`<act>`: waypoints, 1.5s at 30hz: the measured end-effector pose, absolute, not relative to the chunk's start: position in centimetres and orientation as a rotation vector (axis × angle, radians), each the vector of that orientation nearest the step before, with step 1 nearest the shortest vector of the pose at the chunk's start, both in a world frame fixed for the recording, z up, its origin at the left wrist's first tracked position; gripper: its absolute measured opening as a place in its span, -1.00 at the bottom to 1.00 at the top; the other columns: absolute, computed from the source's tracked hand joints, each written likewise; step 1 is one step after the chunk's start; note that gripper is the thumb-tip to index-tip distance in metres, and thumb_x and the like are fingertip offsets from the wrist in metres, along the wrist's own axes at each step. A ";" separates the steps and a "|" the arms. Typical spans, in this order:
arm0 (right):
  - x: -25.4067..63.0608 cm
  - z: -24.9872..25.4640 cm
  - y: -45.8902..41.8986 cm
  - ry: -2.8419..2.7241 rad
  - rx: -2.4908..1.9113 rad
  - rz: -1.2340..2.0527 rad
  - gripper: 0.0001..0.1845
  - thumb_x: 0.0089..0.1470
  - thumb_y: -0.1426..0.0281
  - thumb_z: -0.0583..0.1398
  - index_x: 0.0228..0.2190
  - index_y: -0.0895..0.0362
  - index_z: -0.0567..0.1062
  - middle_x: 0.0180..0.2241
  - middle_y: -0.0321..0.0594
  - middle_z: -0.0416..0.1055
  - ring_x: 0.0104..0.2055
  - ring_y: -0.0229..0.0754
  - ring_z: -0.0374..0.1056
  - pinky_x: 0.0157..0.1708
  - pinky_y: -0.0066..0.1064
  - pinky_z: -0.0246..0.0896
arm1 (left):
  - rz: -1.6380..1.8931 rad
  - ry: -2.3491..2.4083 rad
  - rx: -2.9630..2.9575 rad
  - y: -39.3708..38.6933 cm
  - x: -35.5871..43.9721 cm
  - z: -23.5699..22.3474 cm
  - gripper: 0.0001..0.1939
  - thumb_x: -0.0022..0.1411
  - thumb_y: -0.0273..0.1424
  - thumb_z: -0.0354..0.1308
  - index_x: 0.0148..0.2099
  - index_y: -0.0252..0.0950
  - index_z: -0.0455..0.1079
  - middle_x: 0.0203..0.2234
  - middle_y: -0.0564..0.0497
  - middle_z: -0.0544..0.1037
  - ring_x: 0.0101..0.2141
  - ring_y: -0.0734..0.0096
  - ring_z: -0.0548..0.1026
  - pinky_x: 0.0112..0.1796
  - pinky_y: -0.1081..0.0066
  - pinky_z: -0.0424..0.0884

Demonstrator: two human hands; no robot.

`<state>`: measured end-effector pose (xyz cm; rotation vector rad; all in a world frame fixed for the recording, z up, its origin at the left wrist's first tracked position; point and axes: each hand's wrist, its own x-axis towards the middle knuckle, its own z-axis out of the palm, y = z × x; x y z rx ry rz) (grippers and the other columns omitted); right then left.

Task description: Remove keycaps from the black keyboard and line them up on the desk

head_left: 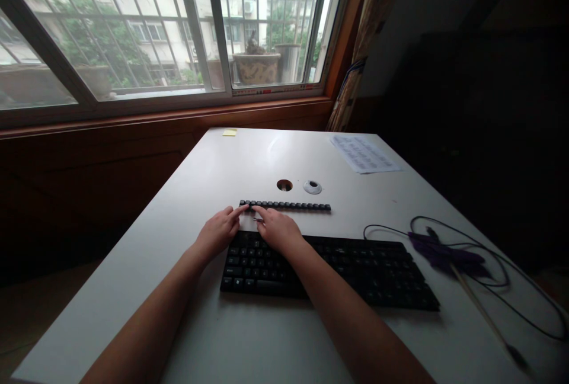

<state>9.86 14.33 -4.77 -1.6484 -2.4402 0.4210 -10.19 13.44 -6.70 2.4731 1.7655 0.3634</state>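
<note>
A row of black keycaps [291, 205] lies on the white desk beyond a black keyboard [355, 265]. My left hand [219, 231] has its index finger stretched out to the left part of the row, touching or just above a keycap; the other fingers are curled, and nothing shows in them. Beside it, my right hand [279, 230] points its index finger at the same part of the row. A thin metal tool [258, 219] sticks out from under that hand, gripped by its curled fingers; its kind is too small to tell. My right forearm covers part of the keyboard.
Behind the keycaps are a cable hole [284, 185] and a round grey cover [312, 186]. Printed paper [367, 154] lies at the far right, a yellow sticky note [230, 133] at the far left. A purple cloth [447, 253], a black cable [504, 265] and a brush-like stick [482, 310] lie right.
</note>
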 end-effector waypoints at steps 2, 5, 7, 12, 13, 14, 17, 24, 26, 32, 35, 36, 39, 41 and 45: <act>9.9 -4.8 14.4 -2.444 -1.654 0.420 -0.46 0.24 0.23 0.02 0.24 -0.14 0.14 0.02 -0.17 0.40 -0.07 -0.04 0.40 -0.16 -0.28 0.24 | 0.372 1.772 2.474 13.4 -10.2 -6.7 -0.47 0.34 -0.47 -0.08 0.32 -0.08 0.08 -0.17 -0.01 0.43 -0.21 0.31 0.46 -0.12 0.38 0.35; 9.8 -4.8 14.4 -2.448 -1.643 0.407 -0.45 0.23 0.23 0.02 0.24 -0.15 0.14 0.01 -0.17 0.40 -0.07 -0.03 0.40 -0.16 -0.27 0.24 | 0.389 1.771 2.472 13.3 -10.2 -6.7 -0.49 0.34 -0.47 -0.09 0.31 -0.10 0.10 -0.14 -0.02 0.42 -0.18 0.31 0.46 -0.12 0.39 0.35; 9.8 -4.8 14.4 -2.456 -1.641 0.400 -0.44 0.23 0.24 0.02 0.24 -0.17 0.13 0.01 -0.18 0.40 -0.07 -0.02 0.40 -0.17 -0.26 0.24 | 0.392 1.779 2.469 13.2 -10.2 -6.6 -0.50 0.34 -0.46 -0.09 0.30 -0.10 0.11 -0.14 -0.02 0.42 -0.19 0.31 0.46 -0.12 0.39 0.36; 9.7 -4.5 14.3 -2.492 -1.656 0.400 -0.44 0.25 0.25 0.00 0.26 -0.18 0.11 0.01 -0.16 0.40 -0.08 -0.04 0.40 -0.17 -0.28 0.24 | 0.352 1.804 2.459 13.1 -10.1 -6.4 -0.49 0.33 -0.47 -0.07 0.28 -0.05 0.14 -0.20 0.01 0.41 -0.24 0.34 0.45 -0.16 0.42 0.36; 9.7 -4.5 14.2 -2.495 -1.656 0.401 -0.44 0.25 0.25 0.00 0.26 -0.18 0.10 0.01 -0.16 0.40 -0.08 -0.04 0.40 -0.17 -0.28 0.24 | 0.344 1.803 2.462 13.1 -10.1 -6.4 -0.49 0.33 -0.47 -0.07 0.28 -0.04 0.15 -0.21 0.01 0.40 -0.24 0.34 0.45 -0.17 0.42 0.36; 9.7 -4.4 14.2 -2.497 -1.656 0.402 -0.44 0.25 0.25 0.00 0.26 -0.18 0.10 0.01 -0.16 0.39 -0.08 -0.04 0.40 -0.17 -0.28 0.24 | 0.338 1.802 2.465 13.1 -10.0 -6.4 -0.48 0.32 -0.48 -0.07 0.28 -0.03 0.15 -0.22 0.02 0.40 -0.24 0.34 0.45 -0.18 0.42 0.36; 9.7 -4.4 14.2 -2.494 -1.654 0.397 -0.44 0.24 0.26 0.00 0.26 -0.18 0.11 0.01 -0.16 0.39 -0.08 -0.03 0.40 -0.17 -0.27 0.24 | 0.343 1.799 2.470 13.2 -10.1 -6.4 -0.50 0.33 -0.47 -0.07 0.28 -0.02 0.16 -0.22 0.01 0.39 -0.25 0.35 0.45 -0.18 0.42 0.36; 9.6 -4.3 14.2 -2.501 -1.670 0.403 -0.44 0.25 0.26 -0.01 0.26 -0.19 0.10 0.01 -0.16 0.39 -0.08 -0.03 0.40 -0.17 -0.28 0.24 | 0.337 1.792 2.455 13.3 -10.1 -6.4 -0.53 0.35 -0.45 -0.09 0.26 -0.05 0.18 -0.22 0.01 0.40 -0.25 0.34 0.46 -0.19 0.42 0.36; 9.6 -4.3 14.2 -2.503 -1.671 0.397 -0.44 0.25 0.25 -0.01 0.26 -0.19 0.11 0.01 -0.16 0.39 -0.08 -0.04 0.41 -0.17 -0.29 0.24 | 0.338 1.791 2.444 13.3 -10.1 -6.4 -0.52 0.34 -0.45 -0.08 0.27 -0.04 0.17 -0.22 0.01 0.40 -0.25 0.35 0.46 -0.19 0.42 0.36; 9.8 -4.6 14.3 -2.479 -1.645 0.395 -0.45 0.24 0.25 0.00 0.25 -0.18 0.13 0.00 -0.17 0.40 -0.09 -0.02 0.41 -0.18 -0.28 0.24 | 0.371 1.778 2.440 13.4 -10.1 -6.5 -0.51 0.34 -0.45 -0.08 0.28 -0.02 0.16 -0.23 0.01 0.40 -0.26 0.34 0.46 -0.18 0.41 0.37; 9.9 -4.9 14.4 -2.456 -1.628 0.392 -0.45 0.24 0.23 0.01 0.24 -0.17 0.13 0.00 -0.17 0.41 -0.09 -0.01 0.41 -0.19 -0.27 0.25 | 0.385 1.774 2.446 13.4 -10.2 -6.5 -0.49 0.33 -0.46 -0.08 0.29 -0.04 0.13 -0.20 0.01 0.41 -0.25 0.34 0.46 -0.16 0.41 0.37; 9.9 -5.0 14.4 -2.450 -1.627 0.392 -0.45 0.24 0.23 0.01 0.24 -0.16 0.13 0.00 -0.17 0.41 -0.08 -0.01 0.41 -0.18 -0.27 0.24 | 0.389 1.773 2.450 13.4 -10.2 -6.5 -0.49 0.33 -0.46 -0.08 0.30 -0.06 0.12 -0.18 0.00 0.41 -0.24 0.34 0.46 -0.16 0.41 0.36; 9.9 -5.0 14.4 -2.439 -1.631 0.407 -0.44 0.24 0.22 0.00 0.25 -0.14 0.11 0.02 -0.17 0.40 -0.07 -0.02 0.40 -0.17 -0.27 0.24 | 0.399 1.768 2.456 13.3 -10.2 -6.5 -0.48 0.33 -0.47 -0.09 0.30 -0.09 0.11 -0.16 -0.01 0.42 -0.22 0.33 0.46 -0.15 0.40 0.37; 9.9 -5.0 14.4 -2.436 -1.641 0.424 -0.44 0.25 0.22 0.00 0.26 -0.13 0.10 0.03 -0.16 0.40 -0.06 -0.03 0.39 -0.15 -0.27 0.23 | 0.394 1.770 2.455 13.2 -10.2 -6.5 -0.49 0.33 -0.47 -0.09 0.30 -0.10 0.12 -0.17 -0.01 0.42 -0.23 0.32 0.46 -0.15 0.39 0.37; 9.8 -4.9 14.3 -2.431 -1.653 0.442 -0.44 0.25 0.22 0.00 0.26 -0.11 0.10 0.05 -0.15 0.39 -0.04 -0.03 0.38 -0.13 -0.26 0.22 | 0.424 1.763 2.451 13.2 -10.2 -6.6 -0.49 0.33 -0.47 -0.09 0.29 -0.10 0.12 -0.14 -0.03 0.42 -0.22 0.32 0.46 -0.13 0.38 0.37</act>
